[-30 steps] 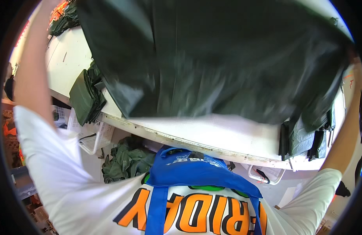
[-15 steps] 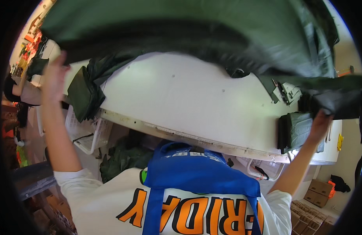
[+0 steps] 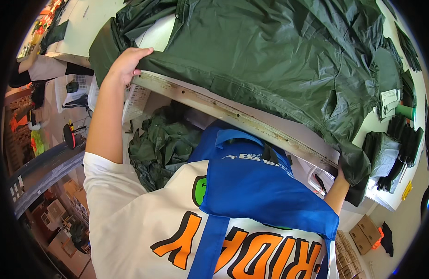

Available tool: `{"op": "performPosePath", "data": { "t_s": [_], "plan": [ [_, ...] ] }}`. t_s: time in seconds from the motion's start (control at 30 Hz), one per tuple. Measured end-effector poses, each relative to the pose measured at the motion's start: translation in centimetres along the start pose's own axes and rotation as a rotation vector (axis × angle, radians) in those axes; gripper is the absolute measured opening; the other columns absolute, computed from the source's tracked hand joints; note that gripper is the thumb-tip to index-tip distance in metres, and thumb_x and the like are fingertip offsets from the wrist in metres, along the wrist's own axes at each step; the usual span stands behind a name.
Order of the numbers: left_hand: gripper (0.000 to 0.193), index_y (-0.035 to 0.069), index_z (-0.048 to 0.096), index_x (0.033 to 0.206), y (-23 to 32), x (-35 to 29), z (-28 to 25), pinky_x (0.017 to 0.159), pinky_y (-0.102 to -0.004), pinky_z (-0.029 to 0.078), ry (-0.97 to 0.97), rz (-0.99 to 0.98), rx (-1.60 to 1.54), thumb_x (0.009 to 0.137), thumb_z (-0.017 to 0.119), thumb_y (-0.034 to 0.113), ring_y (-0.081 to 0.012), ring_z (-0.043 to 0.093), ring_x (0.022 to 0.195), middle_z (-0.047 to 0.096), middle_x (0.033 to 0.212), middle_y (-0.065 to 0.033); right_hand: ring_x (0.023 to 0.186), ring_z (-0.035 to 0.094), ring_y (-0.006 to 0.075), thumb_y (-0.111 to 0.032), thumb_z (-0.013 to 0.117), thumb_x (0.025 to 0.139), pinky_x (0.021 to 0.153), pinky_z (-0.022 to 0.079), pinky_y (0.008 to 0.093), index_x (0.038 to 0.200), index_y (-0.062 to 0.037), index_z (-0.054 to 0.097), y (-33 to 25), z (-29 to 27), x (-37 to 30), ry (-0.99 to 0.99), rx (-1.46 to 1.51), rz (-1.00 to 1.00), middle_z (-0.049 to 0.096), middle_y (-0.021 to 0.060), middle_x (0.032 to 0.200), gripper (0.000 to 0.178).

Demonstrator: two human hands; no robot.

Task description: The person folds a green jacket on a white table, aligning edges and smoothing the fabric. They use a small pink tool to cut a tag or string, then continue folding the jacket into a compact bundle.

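Spread over the white table is a dark green garment (image 3: 270, 69) of thin, shiny, creased fabric, its near edge lying along the table's front. My left hand (image 3: 126, 67) pinches that edge at its left end, the fingers on top and the thumb below. At the right end my right hand (image 3: 341, 173) holds a bunched corner of the garment that hangs past the table edge. The fabric covers most of its fingers. More dark green folded fabric (image 3: 103, 49) lies beside my left hand and droops over the edge.
The table's worn metal-edged front (image 3: 210, 104) runs across before me. Crumpled green fabric (image 3: 161, 144) sits beneath it, near a white plastic basket (image 3: 135, 100). Folded dark packs (image 3: 382, 151) and a green roll (image 3: 405, 111) stand at the right. Another person (image 3: 49, 68) is at the far left.
The garment has come down from the air onto the table, covering much of its white top. Both hands have lowered to the table's front edge, the left moving right and the right slightly left.
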State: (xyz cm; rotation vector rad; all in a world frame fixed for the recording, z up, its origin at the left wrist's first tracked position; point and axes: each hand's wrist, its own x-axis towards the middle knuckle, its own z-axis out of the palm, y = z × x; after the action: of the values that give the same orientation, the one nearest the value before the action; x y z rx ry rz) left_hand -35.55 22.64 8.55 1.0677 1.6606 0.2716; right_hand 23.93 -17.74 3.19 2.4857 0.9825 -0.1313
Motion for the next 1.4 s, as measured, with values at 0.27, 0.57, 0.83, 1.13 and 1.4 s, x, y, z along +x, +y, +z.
{"op": "performPosePath", "data": {
  "t_s": [0.27, 0.57, 0.83, 1.13, 1.4],
  "plan": [
    [0.017, 0.012, 0.063, 0.078, -3.4, -0.9, -2.6, 0.049, -0.0263, 0.031, -0.141, 0.082, 0.102, 0.083, 0.067, 0.027, -0.0075, 0.043, 0.058, 0.055, 0.071, 0.0053, 0.119, 0.048, 0.0304, -0.038, 0.062, 0.082, 0.107, 0.031, 0.0421, 0.120, -0.0082, 0.057, 3.4, 2.5, -3.2, 0.127, 0.533, -0.013, 0.055, 0.0129, 0.126, 0.048],
    [0.040, 0.007, 0.057, 0.120, 0.9, -10.3, 28.5, 0.092, -0.0394, 0.046, -0.721, 1.213, 0.284, 0.081, 0.063, 0.013, -0.0298, 0.057, 0.106, 0.057, 0.119, -0.0134, 0.116, 0.049, 0.0336, -0.024, 0.060, 0.082, 0.103, 0.035, 0.0427, 0.120, -0.0067, 0.056, -2.3, 2.8, -10.5, 0.160, 0.666, 0.194, 0.056, 0.0155, 0.121, 0.042],
    [0.061, 0.001, 0.045, 0.134, -3.1, -12.4, 37.9, 0.108, -0.0377, 0.034, -1.055, 1.132, 0.865, 0.079, 0.065, 0.020, -0.0294, 0.039, 0.132, 0.041, 0.142, -0.0147, 0.113, 0.051, 0.0366, -0.012, 0.058, 0.081, 0.100, 0.038, 0.0433, 0.120, -0.0054, 0.055, -11.4, -10.7, -8.0, 0.317, 1.323, -0.147, 0.058, 0.0178, 0.117, 0.040],
    [0.065, 0.003, 0.039, 0.137, -4.3, -11.9, 36.4, 0.106, -0.0414, 0.033, -1.022, 0.761, 0.949, 0.085, 0.060, 0.035, -0.0377, 0.041, 0.126, 0.042, 0.138, -0.0222, 0.114, 0.052, 0.0354, 0.012, 0.049, 0.063, 0.098, 0.042, 0.0420, 0.117, -0.0046, 0.056, -12.0, -7.7, 3.7, 0.483, 0.779, -0.446, 0.058, 0.0167, 0.119, 0.056],
    [0.037, 0.007, 0.063, 0.119, -3.2, -11.1, 25.1, 0.096, -0.0319, 0.044, -1.087, 0.547, 0.380, 0.091, 0.059, 0.030, -0.0285, 0.057, 0.111, 0.062, 0.118, -0.0152, 0.110, 0.053, 0.0317, -0.033, 0.070, 0.080, 0.091, 0.041, 0.0445, 0.098, -0.0114, 0.065, -1.2, 0.0, 17.4, 0.416, 0.306, -0.358, 0.063, 0.0094, 0.102, 0.029]
  ]
}}
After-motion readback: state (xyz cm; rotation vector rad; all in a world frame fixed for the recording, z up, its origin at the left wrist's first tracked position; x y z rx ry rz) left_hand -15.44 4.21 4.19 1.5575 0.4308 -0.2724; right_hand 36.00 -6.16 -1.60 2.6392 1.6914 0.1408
